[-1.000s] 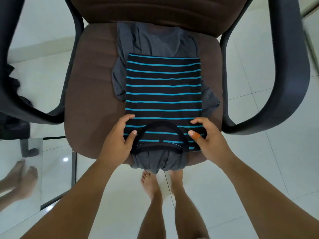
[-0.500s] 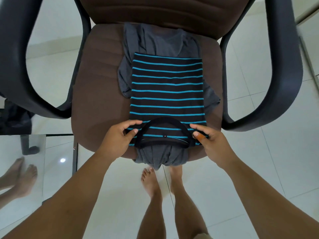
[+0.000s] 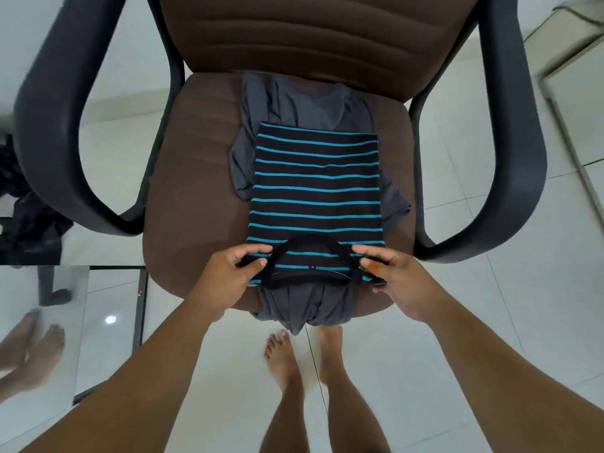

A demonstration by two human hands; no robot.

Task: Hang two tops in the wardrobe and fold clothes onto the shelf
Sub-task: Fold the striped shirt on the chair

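A black top with blue stripes [image 3: 315,188] lies folded into a narrow rectangle on the brown chair seat [image 3: 192,191], collar toward me. My left hand [image 3: 233,273] pinches its near left corner beside the collar, thumb on top. At the near right corner my right hand [image 3: 390,273] pinches the fabric the same way. A grey garment [image 3: 300,103] lies crumpled under the striped top; it sticks out at the far end and hangs over the seat's front edge.
The chair has black armrests, the left armrest [image 3: 58,142] and the right armrest [image 3: 510,158], and a brown backrest [image 3: 327,34]. A mirror [image 3: 42,328] leans at the lower left. Dark clothing [image 3: 19,204] lies on the white tiled floor at left. My bare feet [image 3: 304,351] stand below the seat.
Both hands shifted from resting over the collar area to pinching the near corners of the striped top. The camera moved closer and the view tilted slightly.
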